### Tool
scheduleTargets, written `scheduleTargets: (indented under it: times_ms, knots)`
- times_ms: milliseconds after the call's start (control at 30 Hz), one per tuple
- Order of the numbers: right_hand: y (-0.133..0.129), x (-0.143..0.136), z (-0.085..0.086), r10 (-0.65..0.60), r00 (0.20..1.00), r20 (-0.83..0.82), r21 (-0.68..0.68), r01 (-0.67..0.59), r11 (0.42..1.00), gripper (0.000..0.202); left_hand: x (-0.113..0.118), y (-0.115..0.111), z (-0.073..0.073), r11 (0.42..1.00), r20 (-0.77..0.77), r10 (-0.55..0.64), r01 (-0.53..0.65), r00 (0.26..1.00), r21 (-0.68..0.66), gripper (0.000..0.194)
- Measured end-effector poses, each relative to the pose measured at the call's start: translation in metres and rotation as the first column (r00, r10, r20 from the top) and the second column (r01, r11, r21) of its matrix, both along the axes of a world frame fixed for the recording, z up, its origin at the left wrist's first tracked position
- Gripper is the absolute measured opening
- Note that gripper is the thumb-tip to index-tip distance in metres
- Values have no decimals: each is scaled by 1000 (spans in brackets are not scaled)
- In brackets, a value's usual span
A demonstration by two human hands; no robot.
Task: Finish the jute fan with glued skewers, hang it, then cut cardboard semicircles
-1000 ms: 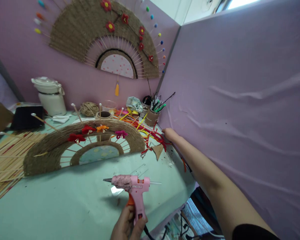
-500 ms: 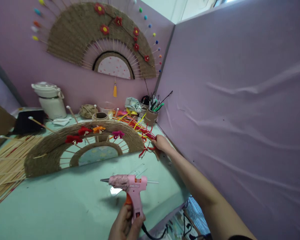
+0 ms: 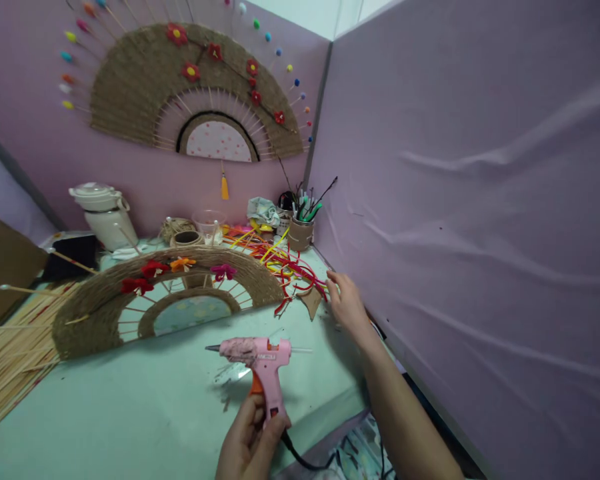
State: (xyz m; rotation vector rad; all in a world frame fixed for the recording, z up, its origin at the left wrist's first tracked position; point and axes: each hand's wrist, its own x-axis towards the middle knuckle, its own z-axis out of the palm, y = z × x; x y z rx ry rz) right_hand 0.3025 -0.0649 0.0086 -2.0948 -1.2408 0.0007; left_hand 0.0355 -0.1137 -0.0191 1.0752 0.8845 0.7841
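My left hand (image 3: 253,437) is wrapped round the handle of a pink glue gun (image 3: 270,373), its nozzle pointing left and a clear glue stick out of its back. At the right side of the table my right hand (image 3: 349,303) has its fingers apart, with nothing visible in them. It is beside a heap of red, yellow and orange pipe cleaners (image 3: 300,268) and a brown cardboard scrap (image 3: 311,303). Behind the glue gun lies a twine-wrapped fan (image 3: 263,283) bearing red, orange and magenta flowers (image 3: 223,272).
Thin wooden sticks (image 3: 15,360) lie at the left. A white lidded jar (image 3: 105,217), a cardboard roll (image 3: 187,239) and a pen holder (image 3: 300,233) stand at the back. Another decorated fan (image 3: 130,87) hangs on the wall. A wall (image 3: 460,200) borders the right side.
My right hand has drawn back from the pipe cleaners to the right, its fingers opening; they now lie spread more loosely. My left hand still holds the glue gun. The view has shifted slightly.
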Motion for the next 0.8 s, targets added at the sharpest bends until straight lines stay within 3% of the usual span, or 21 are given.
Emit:
scheduleTargets:
  times_ms: [100,133,200,267,300,400,467,533,600,667,733,800]
  knots:
    - [-56,-15,1,105,980,-166,103,-89,991,37,15,4,8,991,3,-109,108,994,74,35]
    - [-73,-22,1,227,908,-352,193,-166,967,35,22,5,10,984,-3,-148,147,989,102,34]
    - [-100,-38,-1,441,663,-605,312,-313,897,35,39,3,15,963,-16,-215,215,976,160,32]
    - [-115,-53,-2,556,453,-697,431,-355,830,49,58,-3,18,932,-20,-281,278,959,231,30]
    - [-119,-58,-3,566,413,-714,455,-341,823,53,67,-5,20,910,-31,-320,316,947,269,30]
    - [-122,-65,-6,470,454,-757,444,-170,880,44,88,-5,28,800,-185,-449,486,874,352,26]
    - [-123,-62,-9,354,552,-755,417,-13,909,43,93,7,37,669,-375,-540,654,754,352,23]
    - [-126,-57,-14,228,668,-708,415,132,900,42,98,30,49,515,-553,-569,788,609,338,24]
    - [-130,-52,-20,118,743,-659,445,259,857,39,107,61,60,461,-685,-440,801,581,383,28]
    - [-134,-48,-28,60,752,-656,475,350,807,36,128,94,70,415,-766,-261,785,587,460,27]
    - [-137,-45,-35,35,734,-679,481,408,776,37,162,126,75,333,-800,-98,777,592,534,23]
    - [-139,-43,-42,-2,718,-696,456,443,772,39,202,153,76,320,-847,96,790,522,523,23]
